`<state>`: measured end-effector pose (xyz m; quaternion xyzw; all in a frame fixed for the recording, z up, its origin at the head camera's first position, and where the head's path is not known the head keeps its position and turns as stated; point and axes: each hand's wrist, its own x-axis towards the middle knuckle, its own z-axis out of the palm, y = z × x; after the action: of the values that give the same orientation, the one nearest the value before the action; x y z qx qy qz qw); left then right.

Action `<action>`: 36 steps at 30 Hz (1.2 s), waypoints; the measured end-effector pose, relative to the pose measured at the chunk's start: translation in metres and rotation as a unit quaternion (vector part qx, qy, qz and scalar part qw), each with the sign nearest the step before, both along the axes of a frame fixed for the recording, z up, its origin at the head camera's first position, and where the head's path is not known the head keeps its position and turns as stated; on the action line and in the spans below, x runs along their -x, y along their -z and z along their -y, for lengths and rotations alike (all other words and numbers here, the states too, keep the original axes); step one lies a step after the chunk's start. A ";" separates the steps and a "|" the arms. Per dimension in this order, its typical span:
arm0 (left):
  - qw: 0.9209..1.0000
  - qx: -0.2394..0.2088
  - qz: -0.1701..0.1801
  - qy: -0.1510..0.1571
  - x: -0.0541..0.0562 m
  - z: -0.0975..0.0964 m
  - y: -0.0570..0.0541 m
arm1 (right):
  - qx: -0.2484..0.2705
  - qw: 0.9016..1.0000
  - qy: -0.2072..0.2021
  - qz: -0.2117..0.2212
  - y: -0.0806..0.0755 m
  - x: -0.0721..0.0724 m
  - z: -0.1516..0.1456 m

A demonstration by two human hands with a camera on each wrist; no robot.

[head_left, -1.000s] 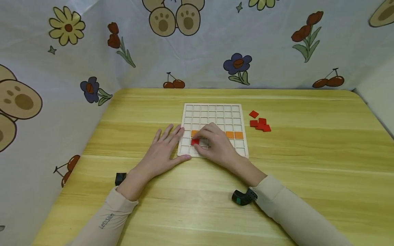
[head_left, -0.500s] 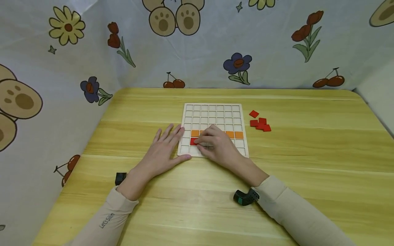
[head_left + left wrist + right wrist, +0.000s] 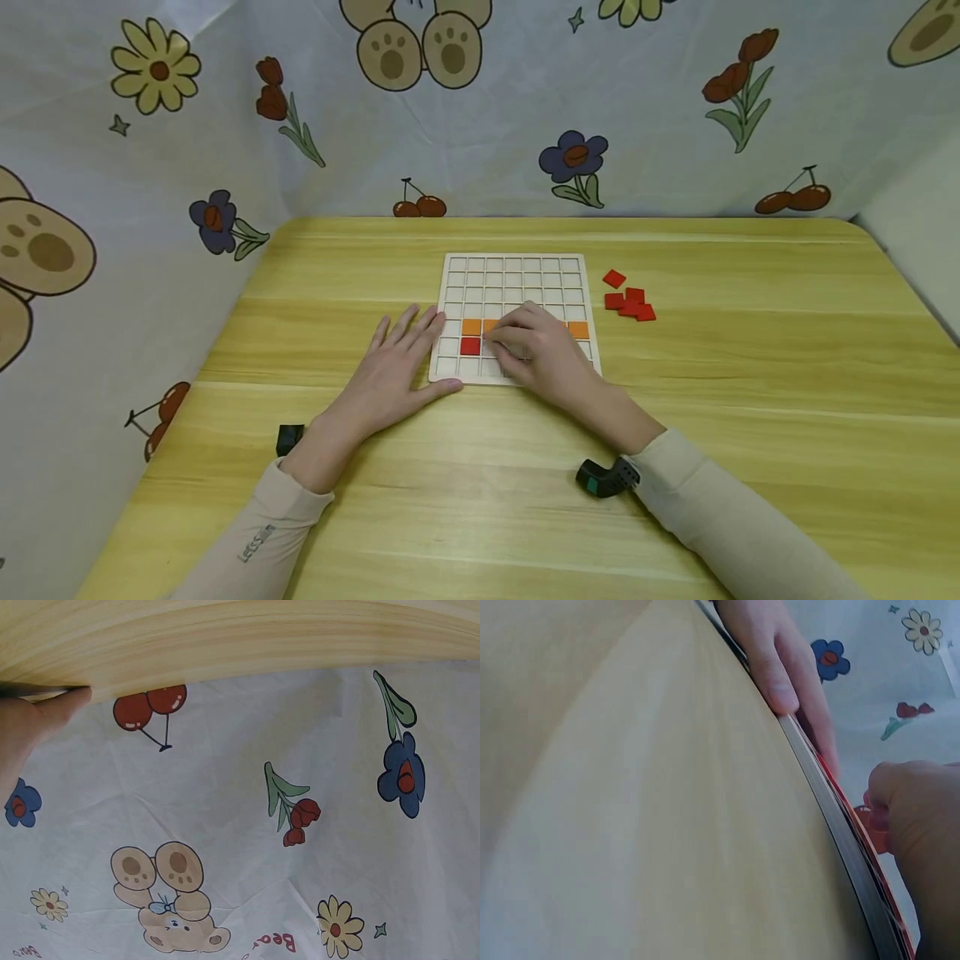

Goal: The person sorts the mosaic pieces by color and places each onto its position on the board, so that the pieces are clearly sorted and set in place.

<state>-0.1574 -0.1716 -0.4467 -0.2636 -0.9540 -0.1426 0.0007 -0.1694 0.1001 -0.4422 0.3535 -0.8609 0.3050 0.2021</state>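
Note:
A pale square grid board (image 3: 515,283) lies on the table. Its lower part has a row of orange tiles (image 3: 472,327), partly hidden behind my right hand, and one red tile (image 3: 470,346) in a cell just below the row's left end. My left hand (image 3: 386,379) rests with fingers spread along the board's left side, thumb at the near left corner. Over the board, just right of the red tile, my right hand (image 3: 547,350) has its fingers loosely bent, and no tile shows between them. The right wrist view also catches the right hand (image 3: 922,817) beside the board's edge.
Several loose red tiles (image 3: 634,297) lie on the wooden table (image 3: 750,375) right of the board, some overlapping. A patterned cloth (image 3: 495,117) hangs behind the table's far edge and along its left side. Each wrist wears a small black device (image 3: 606,477).
My right hand has drawn off the red tile and shifted right, leaving the tile in full view in its cell. The left hand stays at the board's edge.

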 end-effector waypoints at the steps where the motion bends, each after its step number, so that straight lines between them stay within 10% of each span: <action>1: 1.000 0.000 0.000 0.000 0.000 0.000 0.000 | 0.005 1.000 0.007 0.004 0.000 0.001 -0.003; 21: 1.000 -0.003 0.004 0.000 -0.001 0.000 0.001 | 0.081 0.981 0.172 -0.027 0.004 0.020 -0.122; 36: 1.000 0.001 -0.002 0.003 -0.001 0.000 0.001 | 0.030 0.976 0.209 0.050 0.009 0.024 -0.134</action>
<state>-0.1567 -0.1720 -0.4475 -0.2672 -0.9533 -0.1411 0.0019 -0.1936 0.2342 -0.4509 0.1443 -0.9153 0.2988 0.2282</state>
